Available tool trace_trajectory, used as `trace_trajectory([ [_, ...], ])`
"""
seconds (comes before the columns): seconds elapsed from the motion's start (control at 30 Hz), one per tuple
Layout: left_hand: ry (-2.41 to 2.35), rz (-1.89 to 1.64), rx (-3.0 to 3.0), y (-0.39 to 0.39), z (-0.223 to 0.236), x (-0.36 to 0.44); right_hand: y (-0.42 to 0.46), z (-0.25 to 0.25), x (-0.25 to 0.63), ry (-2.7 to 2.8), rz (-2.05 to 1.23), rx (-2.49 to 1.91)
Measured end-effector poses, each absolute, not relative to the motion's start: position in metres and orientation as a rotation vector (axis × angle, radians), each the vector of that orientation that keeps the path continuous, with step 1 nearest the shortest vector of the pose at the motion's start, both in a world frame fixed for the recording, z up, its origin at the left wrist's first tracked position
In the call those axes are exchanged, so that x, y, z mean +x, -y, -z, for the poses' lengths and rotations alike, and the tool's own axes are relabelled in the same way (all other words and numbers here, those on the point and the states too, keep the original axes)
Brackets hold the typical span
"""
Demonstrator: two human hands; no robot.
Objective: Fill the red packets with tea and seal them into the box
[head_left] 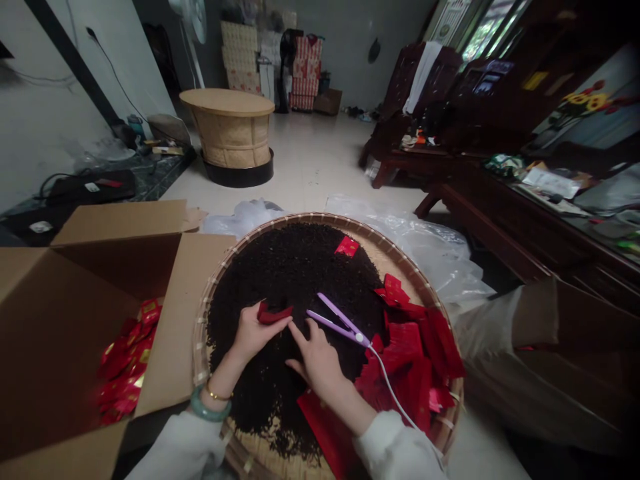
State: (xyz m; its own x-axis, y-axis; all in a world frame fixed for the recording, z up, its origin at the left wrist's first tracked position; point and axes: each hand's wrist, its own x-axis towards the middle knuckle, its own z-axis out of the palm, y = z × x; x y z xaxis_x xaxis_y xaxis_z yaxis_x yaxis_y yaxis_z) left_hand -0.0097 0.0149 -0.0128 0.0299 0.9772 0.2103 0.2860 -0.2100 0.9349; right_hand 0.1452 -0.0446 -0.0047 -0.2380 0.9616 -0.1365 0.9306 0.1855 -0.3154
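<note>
My left hand (253, 337) pinches a small red packet (274, 313) by its side, above a heap of dark loose tea leaves (280, 267). Close beside it, my right hand (317, 353) has its fingers spread over the leaves, its index fingertip near the left thumb. Whether that fingertip touches the packet I cannot tell. A purple mini hair straightener (345, 325) lies with its arms apart just beyond my right hand, its white cord running down over red packets (407, 347). One more red packet (347, 247) rests on the far part of the heap.
A round woven bamboo tray (320, 217) holds the leaves and packets. At left, an open cardboard box (165, 333) contains several filled red packets (127, 363). Clear plastic sheeting (425, 247) lies behind the tray. A brown bag (540, 373) and a dark wooden table (500, 233) stand at right.
</note>
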Motion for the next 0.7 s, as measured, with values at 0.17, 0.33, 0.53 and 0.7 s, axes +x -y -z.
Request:
trace_trajectory([
  [0.17, -1.325, -1.216, 1.586, -0.015, 0.015, -0.011, 0.028, 0.001, 0.136, 2.407, -0.454, -1.768],
  [0.33, -1.32, -1.187, 1.635, -0.015, 0.016, -0.013, 0.021, 0.003, 0.146, 2.253, -0.648, -1.622],
  [0.53, -1.278, -1.105, 1.71, -0.014, 0.014, -0.012, 0.014, -0.023, 0.177, 1.866, -0.818, -1.423],
  [0.7, -1.24, -1.037, 1.765, -0.012, 0.007, -0.008, 0.008, -0.069, 0.185, 1.853, -0.701, -1.252],
])
